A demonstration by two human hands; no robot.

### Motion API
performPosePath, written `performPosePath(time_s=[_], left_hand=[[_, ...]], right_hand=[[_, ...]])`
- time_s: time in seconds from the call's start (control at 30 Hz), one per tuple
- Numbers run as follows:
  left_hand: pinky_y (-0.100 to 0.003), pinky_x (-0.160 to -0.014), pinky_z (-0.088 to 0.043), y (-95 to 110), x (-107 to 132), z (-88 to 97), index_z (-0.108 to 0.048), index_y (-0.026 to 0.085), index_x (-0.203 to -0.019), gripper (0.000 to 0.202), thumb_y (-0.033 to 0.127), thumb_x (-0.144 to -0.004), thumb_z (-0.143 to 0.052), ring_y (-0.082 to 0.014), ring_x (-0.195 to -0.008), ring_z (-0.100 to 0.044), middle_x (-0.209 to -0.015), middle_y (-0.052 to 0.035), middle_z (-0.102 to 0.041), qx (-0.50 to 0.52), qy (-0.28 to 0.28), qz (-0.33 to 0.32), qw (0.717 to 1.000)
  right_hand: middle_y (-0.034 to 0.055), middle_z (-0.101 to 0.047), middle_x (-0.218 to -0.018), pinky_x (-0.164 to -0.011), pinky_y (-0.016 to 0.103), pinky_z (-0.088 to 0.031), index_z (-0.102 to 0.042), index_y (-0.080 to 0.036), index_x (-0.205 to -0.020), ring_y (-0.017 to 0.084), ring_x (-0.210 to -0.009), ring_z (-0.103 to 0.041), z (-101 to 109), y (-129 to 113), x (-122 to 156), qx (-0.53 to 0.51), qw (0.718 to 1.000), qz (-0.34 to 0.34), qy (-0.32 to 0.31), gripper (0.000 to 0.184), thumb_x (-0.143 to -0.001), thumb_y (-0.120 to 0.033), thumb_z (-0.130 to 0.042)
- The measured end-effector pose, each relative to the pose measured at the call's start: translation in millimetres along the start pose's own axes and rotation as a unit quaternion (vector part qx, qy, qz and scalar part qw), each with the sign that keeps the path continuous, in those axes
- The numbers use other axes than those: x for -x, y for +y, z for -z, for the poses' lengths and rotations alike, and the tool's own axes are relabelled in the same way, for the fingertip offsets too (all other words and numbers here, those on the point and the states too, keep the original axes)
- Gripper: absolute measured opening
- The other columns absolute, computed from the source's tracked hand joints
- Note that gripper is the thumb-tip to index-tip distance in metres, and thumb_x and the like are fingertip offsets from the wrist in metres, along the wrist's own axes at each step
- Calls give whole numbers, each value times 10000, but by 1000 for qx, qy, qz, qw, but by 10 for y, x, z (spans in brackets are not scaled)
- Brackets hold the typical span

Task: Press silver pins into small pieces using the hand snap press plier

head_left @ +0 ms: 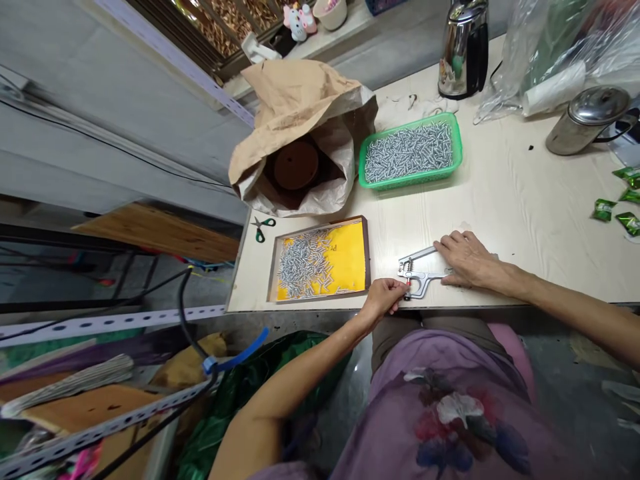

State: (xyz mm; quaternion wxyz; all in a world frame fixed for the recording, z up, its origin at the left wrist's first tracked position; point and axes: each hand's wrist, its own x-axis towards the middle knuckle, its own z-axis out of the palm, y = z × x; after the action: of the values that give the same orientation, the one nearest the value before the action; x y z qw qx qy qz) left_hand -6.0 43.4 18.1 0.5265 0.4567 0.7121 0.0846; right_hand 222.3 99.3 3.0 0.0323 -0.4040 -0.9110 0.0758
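My right hand (467, 261) is wrapped around the handles of silver spring-loaded hand pliers (423, 283), which lie over the table with their handles spread apart. At the jaw end, my left hand (384, 297) is closed, thumb and fingers pinched by the tool's frame. A small red bit shows at those fingertips, too small to name. To the left of that hand is a shallow tray (369, 257) lined in yellow. Many small silver metal pieces (303, 263) are heaped in its left part, like short pins or screws.
A green basket (411, 180) full of similar metal pieces stands farther back, beside an open brown paper bag (305, 87). Scissors (261, 229) lie near the table's left edge. A kettle (463, 53), a metal mug (583, 123) and green wrapped packets (603, 210) are at the right.
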Motion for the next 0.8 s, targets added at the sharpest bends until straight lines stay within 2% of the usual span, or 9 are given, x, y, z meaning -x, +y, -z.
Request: performPosePath(time_s=[0.07, 0.13, 0.2, 0.3, 0.4, 0.57, 0.67, 0.8], left_hand=[[-198, -527, -436, -21, 29, -10, -666, 140, -770, 146, 263, -847, -644, -100, -535, -554, -598, 17, -585, -96, 66, -112, 987], [-244, -678, -502, -4, 37, -52, -681, 165, -886, 101, 249, -859, -632, -148, -747, -625, -820, -34, -655, -193, 124, -239, 944], [-311, -805, -522, 59, -5, -125, -654, 185, -1029, 186, 258, -859, -642, -202, -932, -627, -1009, -75, -660, -270, 130, -333, 894], [-416, -962, -488, 201, -156, -244, -554, 164, -1206, 433, 260, -811, -706, -276, -1149, -554, -1262, -143, -591, -348, 92, -417, 835], [-458, -1040, -437, 317, -312, -301, -459, 118, -1298, 557, 234, -809, -699, -302, -1217, -511, -1353, -192, -522, -380, 53, -438, 813], [-455, -983, -468, 418, -382, -261, -385, 138, -1351, 631, 305, -824, -689, -295, -1137, -527, -1260, -149, -549, -416, 7, -427, 803], [-433, -927, -488, 465, -365, -239, -402, 153, -1336, 609, 347, -834, -687, -283, -1089, -527, -1181, -121, -566, -437, -5, -414, 799], [-398, -843, -492, 463, -329, -251, -503, 177, -1226, 407, 371, -889, -624, -261, -1015, -531, -1055, -93, -589, -452, -19, -412, 791]], right_hand=[[144, -635, -1007, -766, 386, -373, -593, -132, -1055, 295, -932, -529, 21, -34, 39, -1, 1000, 1, 2, 449, -744, -428, -724], [134, -630, -994, -756, 371, -368, -591, -138, -1024, 281, -917, -524, 43, -60, 76, -7, 1000, 7, 10, 367, -776, -383, -706], [133, -626, -995, -748, 363, -369, -587, -139, -1016, 274, -908, -522, 59, -79, 102, -16, 1000, 11, 16, 324, -799, -357, -690], [137, -627, -998, -752, 363, -378, -585, -138, -1037, 277, -920, -525, 67, -93, 117, -18, 1000, 4, 19, 323, -807, -340, -688], [130, -631, -1019, -776, 367, -390, -580, -142, -1082, 279, -942, -536, 78, -78, 122, -18, 1000, -1, 7, 399, -778, -355, -725], [149, -625, -1076, -779, 366, -399, -564, -99, -1160, 294, -978, -538, 163, -22, 158, -12, 998, -42, -35, 621, -700, -448, -793], [141, -629, -998, -749, 353, -384, -604, -89, -1072, 277, -926, -533, 199, -45, 181, 2, 998, -38, -51, 499, -747, -432, -762], [118, -622, -900, -712, 345, -352, -628, -90, -986, 255, -864, -520, 127, -163, 236, 28, 999, -12, -19, 252, -828, -279, -683]])
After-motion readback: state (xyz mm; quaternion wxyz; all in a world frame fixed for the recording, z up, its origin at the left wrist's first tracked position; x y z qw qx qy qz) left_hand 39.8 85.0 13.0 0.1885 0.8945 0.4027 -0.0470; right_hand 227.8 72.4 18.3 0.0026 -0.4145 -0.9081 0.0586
